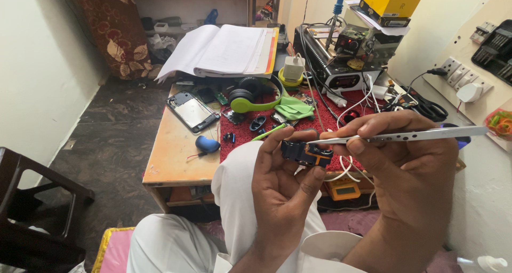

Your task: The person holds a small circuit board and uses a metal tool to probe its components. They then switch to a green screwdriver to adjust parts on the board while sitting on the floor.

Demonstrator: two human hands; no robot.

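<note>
Left hand (280,179) fingers clamped on small black-orange part (306,153), right hand (410,166) fingers pinching tweezers (405,136), above table edge (176,177)

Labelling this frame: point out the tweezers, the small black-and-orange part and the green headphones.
tweezers (410,136), head view, middle of the metal shaft held in the right hand.
small black-and-orange part (306,152), head view, its black body between the left fingers.
green headphones (250,103), head view, the green band.

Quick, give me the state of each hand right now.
Left hand: grip closed on a small black and orange part.
Right hand: grip closed on metal tweezers, tips at the part.
</note>
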